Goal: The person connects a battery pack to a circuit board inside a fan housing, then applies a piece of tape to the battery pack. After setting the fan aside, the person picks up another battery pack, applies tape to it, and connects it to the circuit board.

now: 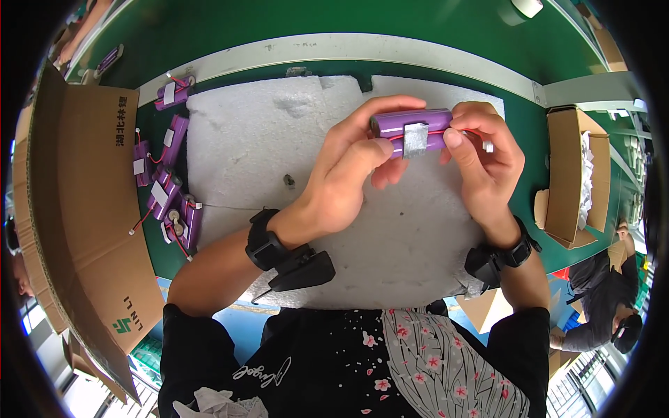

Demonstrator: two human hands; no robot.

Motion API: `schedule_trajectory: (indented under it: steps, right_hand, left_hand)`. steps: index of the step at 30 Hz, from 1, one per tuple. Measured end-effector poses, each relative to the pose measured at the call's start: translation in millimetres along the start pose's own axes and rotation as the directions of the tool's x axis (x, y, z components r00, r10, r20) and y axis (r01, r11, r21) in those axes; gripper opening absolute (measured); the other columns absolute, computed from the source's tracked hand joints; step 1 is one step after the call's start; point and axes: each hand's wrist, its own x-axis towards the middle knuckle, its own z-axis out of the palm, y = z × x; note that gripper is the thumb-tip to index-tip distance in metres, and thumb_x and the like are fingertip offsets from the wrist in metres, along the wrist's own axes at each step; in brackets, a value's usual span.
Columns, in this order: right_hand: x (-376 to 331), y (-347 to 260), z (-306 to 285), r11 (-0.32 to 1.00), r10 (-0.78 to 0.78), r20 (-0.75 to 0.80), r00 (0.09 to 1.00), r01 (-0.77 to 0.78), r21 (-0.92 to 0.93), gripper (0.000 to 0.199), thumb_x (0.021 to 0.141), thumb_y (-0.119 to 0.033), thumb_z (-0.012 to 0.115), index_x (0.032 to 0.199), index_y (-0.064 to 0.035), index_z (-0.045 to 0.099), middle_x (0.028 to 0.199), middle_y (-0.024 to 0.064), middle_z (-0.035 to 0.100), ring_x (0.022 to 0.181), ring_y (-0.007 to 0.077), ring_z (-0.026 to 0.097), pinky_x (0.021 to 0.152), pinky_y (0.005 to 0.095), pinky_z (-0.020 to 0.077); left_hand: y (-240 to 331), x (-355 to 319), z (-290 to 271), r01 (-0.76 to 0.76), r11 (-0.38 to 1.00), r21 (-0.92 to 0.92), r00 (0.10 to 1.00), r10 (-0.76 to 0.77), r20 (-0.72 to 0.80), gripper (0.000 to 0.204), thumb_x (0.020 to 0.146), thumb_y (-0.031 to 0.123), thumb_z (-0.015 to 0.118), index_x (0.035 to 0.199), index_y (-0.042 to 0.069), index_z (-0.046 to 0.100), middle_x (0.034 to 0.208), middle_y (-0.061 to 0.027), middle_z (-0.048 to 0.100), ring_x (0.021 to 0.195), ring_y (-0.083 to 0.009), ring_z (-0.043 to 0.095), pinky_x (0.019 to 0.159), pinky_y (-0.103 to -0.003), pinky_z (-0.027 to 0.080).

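A purple battery pack, made of cylindrical cells side by side, is held above the white foam sheet. A grey patch lies across its middle, over a red wire. My left hand grips the pack's left end between thumb and fingers. At the other end my right hand pinches the red wire beside the pack, thumb against fingers. A small white connector shows by the right fingers. Both wrists wear black straps with small black devices.
Several more purple battery packs with red leads lie left of the foam. A large cardboard box stands at the left edge. On the right is a smaller open carton with white pieces inside. Another person is at the far right.
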Motion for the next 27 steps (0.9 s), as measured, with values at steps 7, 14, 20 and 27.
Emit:
schedule_trajectory:
  steps: [7, 14, 20, 27]
  right_hand:
    - [2.3, -4.7, 3.9, 0.999, 0.046, 0.004, 0.999, -0.046, 0.028, 0.008, 0.093, -0.004, 0.055, 0.098, 0.0009, 0.051, 0.118, 0.0265, 0.057, 0.073, 0.0180, 0.063, 0.064, 0.0269, 0.0525]
    - [0.4, -5.6, 4.6, 0.986, 0.091, 0.037, 0.995, -0.095, 0.134, 0.009, 0.095, -0.007, 0.051, 0.096, -0.0013, 0.045, 0.118, 0.0322, 0.056, 0.090, 0.0237, 0.065, 0.076, 0.0318, 0.0539]
    - [-0.8, -1.9, 2.7, 0.989, 0.055, 0.078, 0.995, -0.066, 0.134, 0.009, 0.096, -0.009, 0.051, 0.095, -0.0025, 0.045, 0.119, 0.0328, 0.055, 0.104, 0.0254, 0.061, 0.086, 0.0340, 0.0500]
    - [2.0, -7.4, 3.1, 0.978, 0.110, 0.039, 0.993, -0.115, 0.172, 0.010, 0.093, -0.007, 0.055, 0.096, -0.0019, 0.046, 0.119, 0.0279, 0.056, 0.102, 0.0238, 0.061, 0.084, 0.0331, 0.0514]
  left_hand:
    - [-1.3, 0.8, 3.0, 0.001, 1.000, -0.015, 0.999, -0.002, -0.043, 0.057, 0.081, 0.030, 0.043, 0.128, -0.002, 0.044, 0.096, -0.0097, 0.058, 0.065, -0.0127, 0.048, 0.057, -0.025, 0.038]
    - [-1.4, 1.4, 2.8, 0.005, 1.000, -0.014, 0.999, -0.005, -0.036, 0.054, 0.082, 0.028, 0.042, 0.127, -0.002, 0.044, 0.094, -0.0096, 0.057, 0.064, -0.0130, 0.047, 0.057, -0.025, 0.038]
    - [-3.7, -0.4, 1.9, 0.008, 0.999, -0.042, 0.999, -0.010, -0.053, 0.042, 0.084, 0.019, 0.039, 0.120, 0.000, 0.047, 0.080, -0.0077, 0.055, 0.061, -0.0110, 0.047, 0.056, -0.025, 0.037]
    - [-0.9, 0.4, 4.5, 0.030, 0.999, -0.012, 0.997, -0.030, -0.064, 0.047, 0.083, 0.022, 0.040, 0.124, -0.001, 0.044, 0.088, -0.0109, 0.056, 0.061, -0.0125, 0.047, 0.053, -0.025, 0.037]
